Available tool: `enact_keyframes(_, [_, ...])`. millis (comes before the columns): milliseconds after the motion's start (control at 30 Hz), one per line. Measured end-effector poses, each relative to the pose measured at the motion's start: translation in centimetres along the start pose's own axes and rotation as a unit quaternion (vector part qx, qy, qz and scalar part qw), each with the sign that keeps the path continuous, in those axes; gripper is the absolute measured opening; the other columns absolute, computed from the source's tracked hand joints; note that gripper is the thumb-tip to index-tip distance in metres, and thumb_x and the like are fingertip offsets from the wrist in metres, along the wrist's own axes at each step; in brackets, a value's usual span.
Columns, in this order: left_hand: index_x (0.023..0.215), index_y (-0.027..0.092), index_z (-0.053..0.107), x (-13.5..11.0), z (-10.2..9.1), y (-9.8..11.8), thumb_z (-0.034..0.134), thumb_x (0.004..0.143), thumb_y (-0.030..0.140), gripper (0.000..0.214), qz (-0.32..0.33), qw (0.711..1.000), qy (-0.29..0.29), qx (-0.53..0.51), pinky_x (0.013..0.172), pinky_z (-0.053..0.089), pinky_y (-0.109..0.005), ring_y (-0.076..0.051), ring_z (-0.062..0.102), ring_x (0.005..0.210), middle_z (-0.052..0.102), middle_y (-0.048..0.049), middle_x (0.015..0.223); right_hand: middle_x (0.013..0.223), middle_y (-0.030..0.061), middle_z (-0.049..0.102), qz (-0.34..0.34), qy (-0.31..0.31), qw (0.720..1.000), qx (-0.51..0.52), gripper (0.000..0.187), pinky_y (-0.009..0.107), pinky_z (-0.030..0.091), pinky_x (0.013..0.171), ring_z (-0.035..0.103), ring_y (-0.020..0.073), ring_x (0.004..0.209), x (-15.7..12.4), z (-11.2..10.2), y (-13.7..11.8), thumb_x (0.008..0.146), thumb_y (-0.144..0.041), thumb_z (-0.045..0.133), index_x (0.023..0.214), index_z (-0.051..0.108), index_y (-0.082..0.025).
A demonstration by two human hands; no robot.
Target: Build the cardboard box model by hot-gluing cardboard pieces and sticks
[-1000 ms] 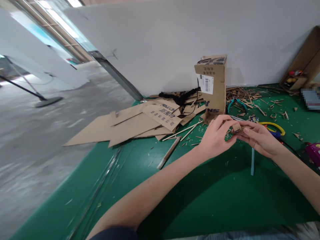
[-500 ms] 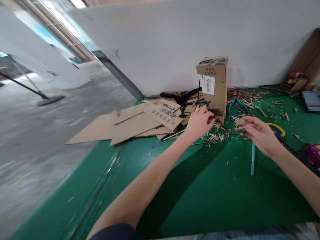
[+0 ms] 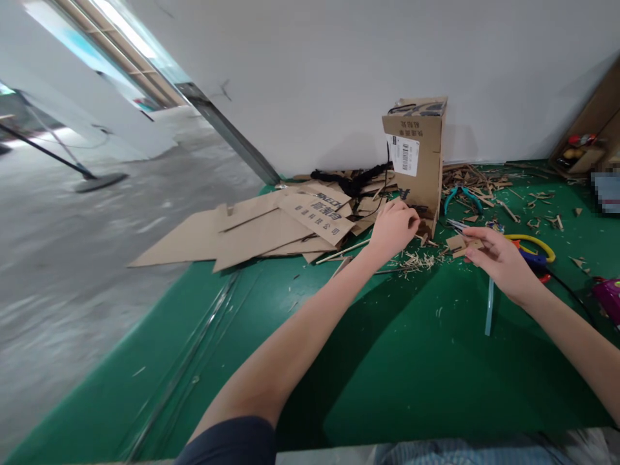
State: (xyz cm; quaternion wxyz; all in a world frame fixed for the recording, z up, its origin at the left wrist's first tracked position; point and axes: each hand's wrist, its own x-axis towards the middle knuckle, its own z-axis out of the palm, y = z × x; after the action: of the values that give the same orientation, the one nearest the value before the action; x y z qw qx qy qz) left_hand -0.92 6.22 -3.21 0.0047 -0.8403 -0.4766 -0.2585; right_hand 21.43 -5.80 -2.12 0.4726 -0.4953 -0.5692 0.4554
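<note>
My left hand [image 3: 396,227] is at the foot of an upright cardboard box [image 3: 420,165], palm down. Its fingers are curled together towards the thumb; whatever they pinch, if anything, is hidden. To the right, my right hand [image 3: 504,261] grips a small cut piece of cardboard [image 3: 458,246] between thumb and fingers. Slim metal tips [image 3: 455,225] show just beyond those fingers; I cannot tell whether the hand holds them too. Under and beside the right hand lies a blue and yellow glue gun [image 3: 535,258], and a pale translucent stick [image 3: 490,307] sticks out below the wrist.
Flat cardboard sheets [image 3: 271,236] lie at the left on the green tabletop [image 3: 416,374], overhanging its edge. Teal-handled pliers [image 3: 464,197], cardboard scraps [image 3: 477,181] and fine shavings [image 3: 419,261] surround the box. A magenta object [image 3: 608,298] is at far right. A wall stands behind.
The view has shifted slightly. My right hand has turned a little with the cardboard piece, and the metal tips show more. My left hand stays by the box's foot.
</note>
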Motion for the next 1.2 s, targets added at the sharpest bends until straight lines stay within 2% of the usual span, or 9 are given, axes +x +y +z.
enact_keyframes(133, [0.082,0.019,0.069,0.2,-1.8,-0.1,0.055,0.089,0.021,0.015,-0.004,0.997,0.039,-0.06,0.09,0.049,-0.045,-0.025,0.059,0.092,0.065,-0.0085,0.091,0.121,0.0115,0.067,0.0,-0.002,1.0,0.002,0.042,0.046,0.057,0.089,0.069,0.0259,0.101,0.0,0.1,0.2,0.081,-0.045,0.073,0.116,0.062,-0.025])
enact_keyframes(267, [0.082,0.02,0.067,0.2,-3.5,0.7,0.06,0.086,0.026,0.01,-0.042,0.966,0.066,-0.248,0.072,0.051,-0.034,-0.019,0.06,0.081,0.066,-0.0061,0.087,0.123,0.0115,0.067,-0.016,0.009,1.0,-0.001,0.044,0.047,0.056,0.093,0.068,0.0261,0.104,0.0,0.1,0.3,0.081,-0.044,0.073,0.118,0.06,-0.025])
enact_keyframes(467, [0.078,0.02,0.063,-1.1,-4.4,4.0,0.065,0.087,0.031,0.014,-0.202,0.766,-0.058,-0.607,0.067,0.057,-0.031,-0.013,0.062,0.071,0.065,-0.0029,0.078,0.12,0.0067,0.069,-0.055,0.032,0.997,0.042,0.038,0.048,0.055,0.096,0.067,0.0252,0.107,0.0,-0.1,0.6,0.084,-0.044,0.073,0.118,0.061,-0.03])
enact_keyframes(567, [0.077,0.02,0.06,-1.9,-4.1,5.4,0.066,0.088,0.031,0.016,-0.236,0.713,-0.088,-0.654,0.074,0.061,-0.038,-0.015,0.065,0.077,0.064,-0.002,0.079,0.119,0.0044,0.069,-0.075,0.055,0.992,0.087,0.038,0.048,0.053,0.101,0.065,0.0244,0.112,0.1,-0.2,0.7,0.083,-0.043,0.074,0.117,0.062,-0.032])
enact_keyframes(633, [0.079,0.02,0.059,-2.4,-3.7,6.1,0.065,0.088,0.032,0.016,-0.229,0.722,-0.065,-0.65,0.076,0.062,-0.04,-0.016,0.066,0.081,0.064,-0.0019,0.082,0.113,0.0034,0.07,-0.07,0.07,0.988,0.122,0.035,0.049,0.052,0.103,0.066,0.0236,0.109,0.1,-0.1,0.5,0.083,-0.044,0.075,0.114,0.063,-0.032])
enact_keyframes(800, [0.093,0.02,0.063,-3.6,-2.7,7.2,0.06,0.091,0.032,0.012,-0.106,0.844,0.042,-0.524,0.076,0.06,-0.034,-0.014,0.063,0.079,0.064,-0.0043,0.093,0.106,0.0014,0.071,-0.067,0.092,0.972,0.203,0.028,0.047,0.049,0.107,0.067,0.0205,0.106,0.3,0.2,0.1,0.081,-0.04,0.077,0.105,0.065,-0.031])
enact_keyframes(900, [0.095,0.021,0.064,-4.1,-2.7,7.6,0.057,0.093,0.028,0.01,-0.021,0.882,0.092,-0.462,0.075,0.059,-0.031,-0.015,0.064,0.088,0.062,-0.0065,0.106,0.104,0.0018,0.071,-0.063,0.096,0.972,0.205,0.031,0.048,0.049,0.108,0.067,0.0212,0.107,0.2,0.3,0.2,0.08,-0.039,0.078,0.106,0.064,-0.031])
enact_keyframes(1033, [0.096,0.022,0.063,-4.6,-2.7,8.2,0.055,0.096,0.03,0.01,-0.012,0.886,0.115,-0.449,0.073,0.06,-0.03,-0.017,0.063,0.096,0.061,-0.0069,0.109,0.108,0.0032,0.071,-0.057,0.097,0.976,0.188,0.038,0.049,0.051,0.104,0.066,0.0244,0.112,0.0,0.4,0.2,0.076,-0.041,0.081,0.109,0.063,-0.032])
enact_keyframes(1200, [0.099,0.02,0.058,-5.0,-2.1,9.0,0.055,0.096,0.032,0.013,-0.072,0.833,0.094,-0.54,0.077,0.062,-0.032,-0.014,0.064,0.086,0.063,-0.0045,0.1,0.109,0.0026,0.07,-0.061,0.112,0.971,0.204,0.04,0.048,0.05,0.107,0.066,0.0237,0.111,-0.2,1.0,-0.2,0.071,-0.039,0.085,0.104,0.064,-0.032])
